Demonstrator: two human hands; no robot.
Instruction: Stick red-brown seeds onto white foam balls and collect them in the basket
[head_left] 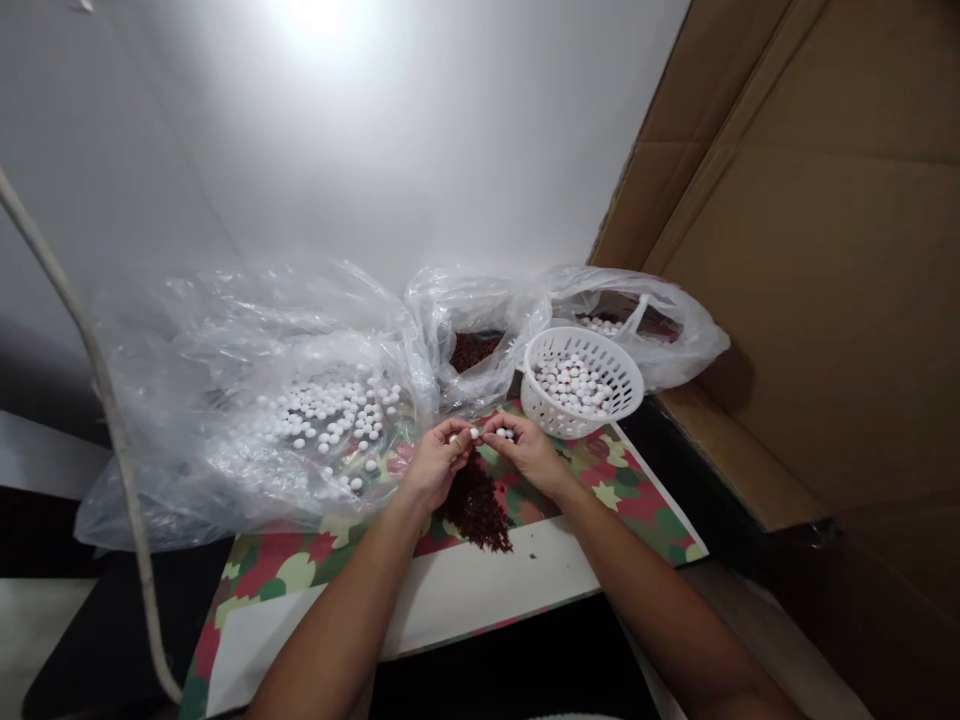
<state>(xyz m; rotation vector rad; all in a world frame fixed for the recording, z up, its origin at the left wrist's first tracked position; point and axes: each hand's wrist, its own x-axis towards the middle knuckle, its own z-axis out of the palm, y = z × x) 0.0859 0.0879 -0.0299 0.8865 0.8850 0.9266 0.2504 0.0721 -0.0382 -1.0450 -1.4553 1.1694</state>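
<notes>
1. Above the middle of the desk [637,505] with its red, green and cream patterned top, a small white round ball [475,433] sits at the fingertips of the left hand [439,462], pinched by thumb and finger.
2. Just beside it, the right hand [531,455] grips a few more white balls [506,434] in curled fingers; whether its tips touch the first ball, I cannot tell.
3. For good handling, a light pinch, low over the loose heap of dark red-brown flakes [480,510], should suit; squeezing could make the smooth-looking ball slip.
4. Toward the desk's far right corner, a white slotted plastic basket [541,408] holds many balls; its raised rim could catch a wrist.
5. Along the left edge, a big clear plastic bag [172,450] of balls spreads wide; two smaller clear bags [697,340] crowd the far edge.
6. Best room looks to be the near edge's plain white strip [435,600], beneath the forearms.
</notes>
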